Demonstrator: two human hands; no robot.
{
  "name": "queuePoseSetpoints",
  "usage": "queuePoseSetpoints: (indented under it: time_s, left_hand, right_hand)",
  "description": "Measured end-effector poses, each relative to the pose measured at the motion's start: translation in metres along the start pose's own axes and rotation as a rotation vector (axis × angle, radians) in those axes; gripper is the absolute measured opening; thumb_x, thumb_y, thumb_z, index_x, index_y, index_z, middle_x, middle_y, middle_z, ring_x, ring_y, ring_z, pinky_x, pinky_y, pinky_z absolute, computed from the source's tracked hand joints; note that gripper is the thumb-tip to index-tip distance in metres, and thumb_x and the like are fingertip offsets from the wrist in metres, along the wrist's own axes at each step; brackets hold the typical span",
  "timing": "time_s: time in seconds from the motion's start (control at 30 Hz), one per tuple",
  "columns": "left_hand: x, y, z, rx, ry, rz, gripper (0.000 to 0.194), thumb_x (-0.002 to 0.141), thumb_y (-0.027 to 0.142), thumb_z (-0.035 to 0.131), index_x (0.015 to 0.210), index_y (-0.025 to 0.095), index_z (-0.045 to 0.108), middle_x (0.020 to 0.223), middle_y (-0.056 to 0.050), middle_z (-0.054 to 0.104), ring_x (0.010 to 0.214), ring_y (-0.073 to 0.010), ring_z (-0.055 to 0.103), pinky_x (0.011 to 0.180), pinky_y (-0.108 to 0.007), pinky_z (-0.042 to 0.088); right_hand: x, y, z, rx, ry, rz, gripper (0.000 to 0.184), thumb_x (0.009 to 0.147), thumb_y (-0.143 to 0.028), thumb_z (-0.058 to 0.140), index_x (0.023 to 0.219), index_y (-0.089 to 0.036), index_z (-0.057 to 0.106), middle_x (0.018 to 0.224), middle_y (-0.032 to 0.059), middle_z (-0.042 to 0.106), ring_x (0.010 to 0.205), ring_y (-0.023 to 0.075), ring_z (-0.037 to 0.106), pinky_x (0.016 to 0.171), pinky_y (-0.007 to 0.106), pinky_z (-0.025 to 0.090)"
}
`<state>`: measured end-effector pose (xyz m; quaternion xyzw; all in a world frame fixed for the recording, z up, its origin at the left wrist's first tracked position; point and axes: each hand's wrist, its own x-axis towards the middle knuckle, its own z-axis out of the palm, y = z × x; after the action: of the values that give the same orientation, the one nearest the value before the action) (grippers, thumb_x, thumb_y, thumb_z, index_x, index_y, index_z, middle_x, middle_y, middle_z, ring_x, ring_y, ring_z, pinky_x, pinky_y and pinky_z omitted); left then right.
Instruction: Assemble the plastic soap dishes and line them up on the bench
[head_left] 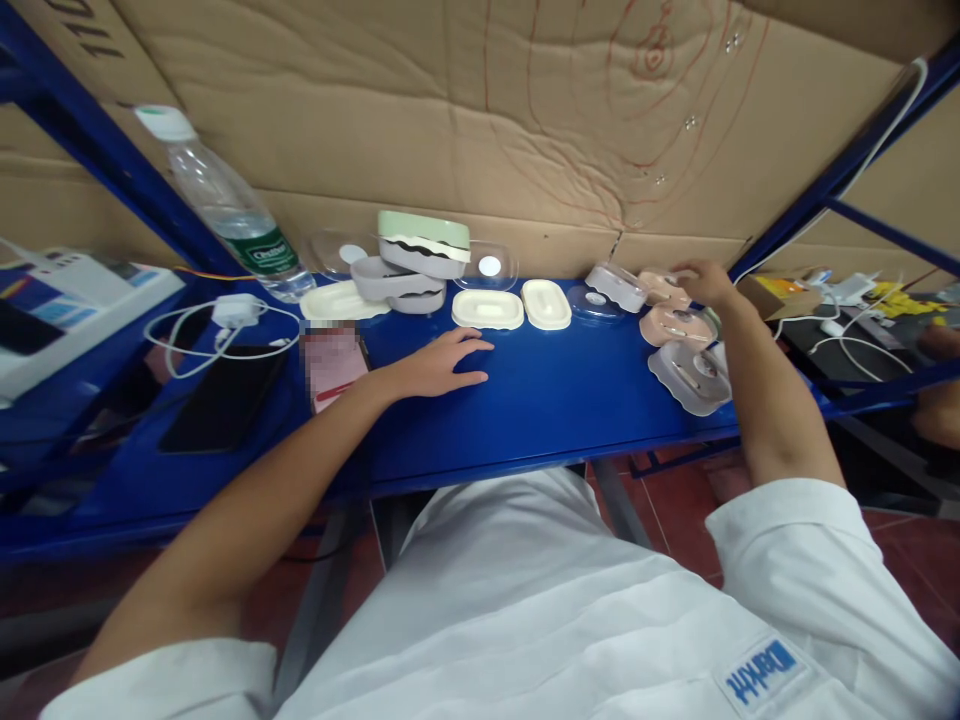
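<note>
My left hand (454, 362) lies on the blue table (555, 390) with its fingers apart, holding nothing. Just beyond it are two cream oval trays with wavy rims, the nearer cream tray (487, 310) and a second cream tray (546, 304). Over on the right, my right hand (706, 283) has its fingers bent around the end of a peach oval tray (660, 287); the fingertips are partly hidden. A peach container (677, 325) and a translucent container (686, 378) sit nearer to me, beside my right forearm.
A leaning stack holds a green tray (424, 228) and several grey trays (397, 285). Clear lids (491, 268) stand against the cardboard wall (420, 110). Leftward are a water bottle (251, 225), a charger (236, 310), a dark phone (225, 400) and a pink-screened phone (337, 365).
</note>
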<state>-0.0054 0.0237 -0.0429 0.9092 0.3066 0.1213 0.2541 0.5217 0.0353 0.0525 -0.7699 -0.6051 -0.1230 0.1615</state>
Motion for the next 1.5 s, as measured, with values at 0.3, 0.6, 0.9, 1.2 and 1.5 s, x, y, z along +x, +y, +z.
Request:
queuePoseSetpoints:
  time_s: [0.3, 0.6, 0.9, 1.2, 1.5]
  left_hand:
    - [0.000, 0.006, 0.001, 0.065, 0.069, 0.026, 0.068, 0.101, 0.066, 0.057, 0.154, 0.025, 0.061, 0.160, -0.015, 0.051, 0.149, -0.0356, 0.052, 0.130, -0.054, 0.038]
    - [-0.001, 0.006, -0.003, 0.225, 0.119, -0.010, 0.072, 0.106, 0.056, 0.050, 0.168, 0.020, 0.042, 0.172, -0.020, 0.043, 0.162, -0.0417, 0.036, 0.132, -0.062, 0.025]
    - [0.001, 0.012, -0.007, 0.251, 0.112, -0.002, 0.054, 0.103, 0.052, 0.054, 0.148, 0.024, 0.064, 0.147, -0.014, 0.067, 0.140, -0.0381, 0.059, 0.119, -0.054, 0.040]
    - [-0.002, 0.029, -0.016, 0.027, 0.031, 0.118, 0.033, 0.095, 0.049, 0.067, 0.106, 0.021, 0.083, 0.100, -0.005, 0.082, 0.090, -0.0214, 0.075, 0.092, -0.033, 0.052]
    - [-0.008, 0.041, -0.019, -0.287, -0.173, 0.035, 0.047, 0.084, 0.054, 0.082, 0.118, 0.021, 0.081, 0.095, -0.005, 0.082, 0.080, -0.0178, 0.072, 0.075, -0.028, 0.055]
  right_hand:
    - [-0.050, -0.131, 0.050, 0.214, -0.253, -0.690, 0.052, 0.103, -0.047, 0.064, 0.147, -0.020, 0.071, 0.151, 0.0137, 0.071, 0.142, 0.0368, 0.065, 0.123, 0.056, 0.047]
    - [-0.089, -0.197, 0.078, 0.328, -0.211, -0.749, 0.076, 0.110, -0.074, 0.035, 0.152, -0.018, 0.063, 0.165, 0.0202, 0.057, 0.154, 0.0420, 0.052, 0.124, 0.067, 0.039]
    - [-0.118, -0.214, 0.063, 0.495, -0.079, -0.620, 0.072, 0.105, -0.081, 0.043, 0.133, -0.022, 0.072, 0.134, 0.0170, 0.075, 0.128, 0.0396, 0.068, 0.115, 0.058, 0.047]
    - [-0.115, -0.211, 0.067, 0.385, -0.022, -0.684, 0.050, 0.108, -0.043, 0.053, 0.152, -0.019, 0.061, 0.151, 0.0191, 0.064, 0.139, 0.0380, 0.060, 0.111, 0.053, 0.051]
    - [-0.102, -0.194, 0.068, 0.260, -0.094, -0.526, 0.055, 0.110, -0.050, 0.049, 0.151, -0.015, 0.061, 0.149, 0.0212, 0.069, 0.134, 0.0424, 0.063, 0.112, 0.058, 0.045]
